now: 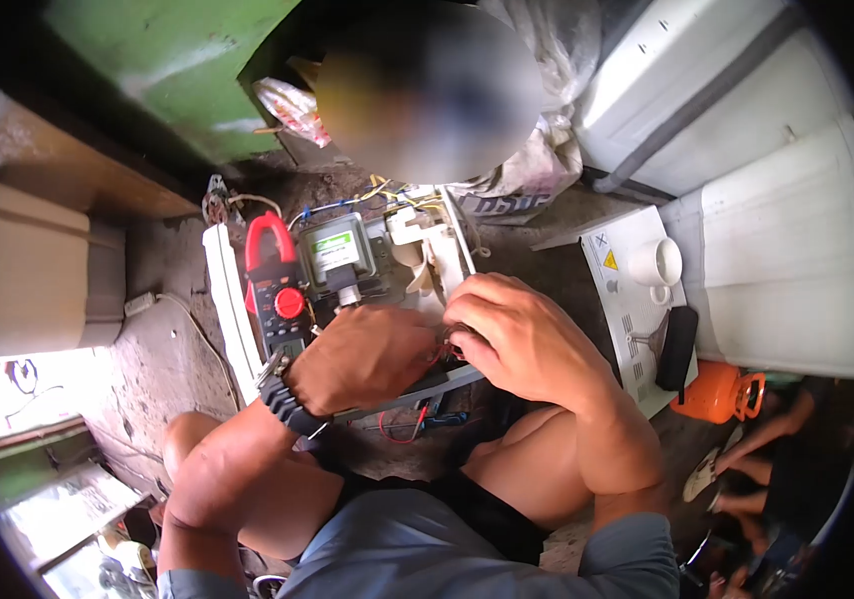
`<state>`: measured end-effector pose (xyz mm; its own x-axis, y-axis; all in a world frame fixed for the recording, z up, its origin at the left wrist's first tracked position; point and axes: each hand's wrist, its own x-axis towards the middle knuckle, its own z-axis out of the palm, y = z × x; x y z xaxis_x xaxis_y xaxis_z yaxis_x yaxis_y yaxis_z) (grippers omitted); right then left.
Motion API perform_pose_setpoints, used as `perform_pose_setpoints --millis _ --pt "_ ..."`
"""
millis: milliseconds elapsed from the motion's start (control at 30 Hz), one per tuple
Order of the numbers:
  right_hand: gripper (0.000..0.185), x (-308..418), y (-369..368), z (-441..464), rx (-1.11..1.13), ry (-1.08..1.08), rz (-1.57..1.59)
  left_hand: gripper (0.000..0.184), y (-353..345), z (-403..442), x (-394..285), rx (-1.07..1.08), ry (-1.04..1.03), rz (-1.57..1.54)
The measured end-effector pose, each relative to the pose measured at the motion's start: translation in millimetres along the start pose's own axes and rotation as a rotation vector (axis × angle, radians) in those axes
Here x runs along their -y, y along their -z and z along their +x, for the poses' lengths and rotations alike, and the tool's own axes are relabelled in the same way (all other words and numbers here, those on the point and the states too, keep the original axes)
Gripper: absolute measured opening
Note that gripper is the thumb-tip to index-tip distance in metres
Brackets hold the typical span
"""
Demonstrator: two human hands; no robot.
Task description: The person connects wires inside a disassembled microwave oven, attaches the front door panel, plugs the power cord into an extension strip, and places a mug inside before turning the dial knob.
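Observation:
My left hand, with a black watch on its wrist, reaches over the front of an opened appliance chassis. Its fingers are curled together and partly hidden. My right hand meets it there, thumb and fingers pinched around thin red and dark wires. Left of my hands, a red and black clamp meter rests on the chassis with its jaw pointing away. Beyond them sits a metal box-shaped component with a green and white label. White plastic parts stand to its right.
Below the chassis lie a red lead and a blue-handled tool. A white panel at right carries a white cup and a black bar. An orange gas cylinder stands beyond. Another person's legs show at lower right.

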<state>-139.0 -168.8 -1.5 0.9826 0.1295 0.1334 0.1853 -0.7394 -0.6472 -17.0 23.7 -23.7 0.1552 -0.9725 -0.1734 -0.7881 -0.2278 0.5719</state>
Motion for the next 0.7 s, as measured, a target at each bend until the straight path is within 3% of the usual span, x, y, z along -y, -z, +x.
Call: perform_pose_setpoints --millis 133,233,467,700 --pt "0.013 -4 -3 -3 -0.033 -0.004 0.017 0.026 6 2 -6 -0.025 -0.029 -0.117" --pt "0.013 -12 -9 -7 -0.064 0.001 0.015 0.029 -2 3 -5 -0.087 0.074 -0.149" --pt "0.016 -17 -17 -12 -0.057 0.028 -0.064 0.023 6 7 -15 0.027 0.165 -0.158" --pt "0.011 -17 -17 -8 -0.080 0.044 -0.036 0.021 0 3 -10 -0.045 0.100 -0.179"
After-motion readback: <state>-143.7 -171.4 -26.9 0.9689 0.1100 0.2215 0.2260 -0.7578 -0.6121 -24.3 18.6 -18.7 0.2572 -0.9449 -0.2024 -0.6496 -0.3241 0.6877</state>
